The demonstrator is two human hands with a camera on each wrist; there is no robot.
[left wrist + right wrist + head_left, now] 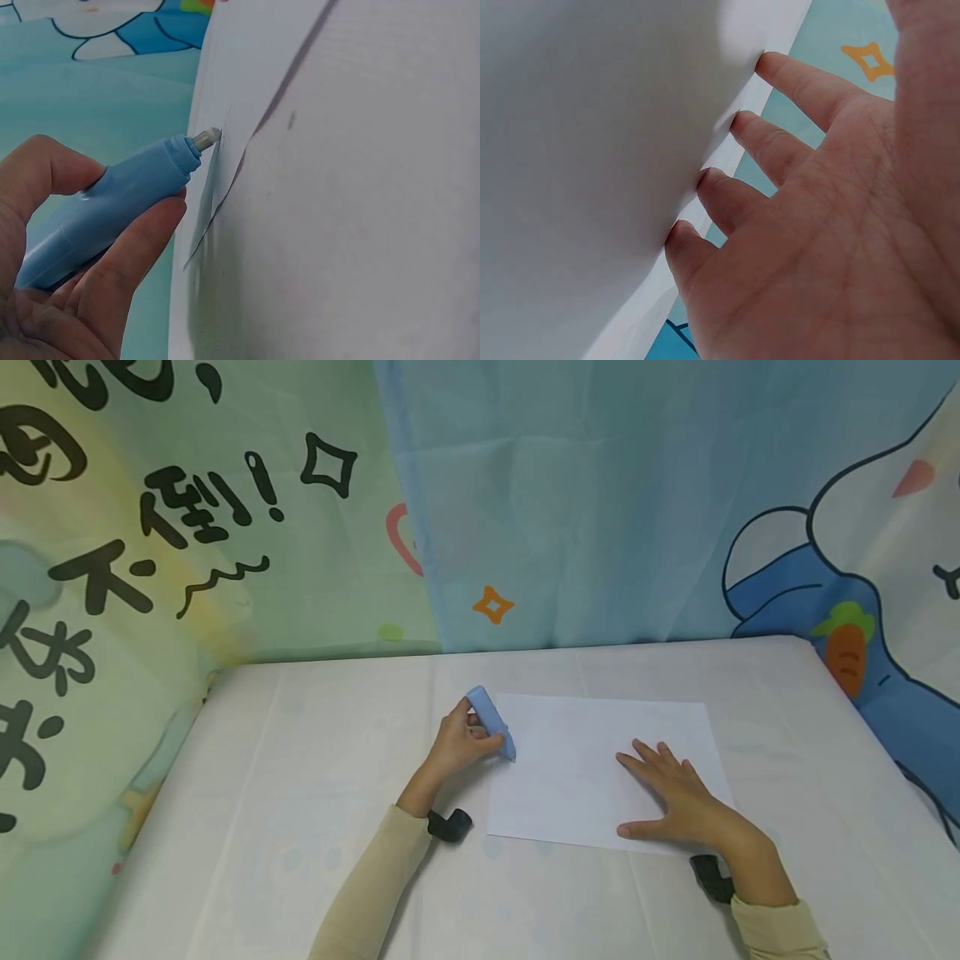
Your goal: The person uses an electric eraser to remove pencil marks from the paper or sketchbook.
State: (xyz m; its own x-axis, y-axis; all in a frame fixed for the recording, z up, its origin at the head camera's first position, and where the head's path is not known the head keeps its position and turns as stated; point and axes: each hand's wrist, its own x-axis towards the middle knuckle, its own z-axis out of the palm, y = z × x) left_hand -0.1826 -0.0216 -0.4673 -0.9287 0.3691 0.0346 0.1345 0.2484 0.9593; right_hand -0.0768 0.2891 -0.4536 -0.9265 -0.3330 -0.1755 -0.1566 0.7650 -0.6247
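A blue electric eraser (489,718) is gripped in my left hand (454,747), thumb on one side and fingers on the other. In the left wrist view, the white tip in its metal collar (205,139) points at the sheet of white paper (570,760), right at its surface near the left edge. A faint thin line shows on the paper beside the tip. My right hand (686,802) is spread over the paper's right part, holding nothing. Its fingertips (714,184) press on the sheet in the right wrist view.
The paper lies on a table with a white cloth (315,752). Behind the table hangs a printed curtain (600,510) with lettering and a cartoon figure. Each wrist wears a small black camera mount, the left one (450,827) close above the cloth.
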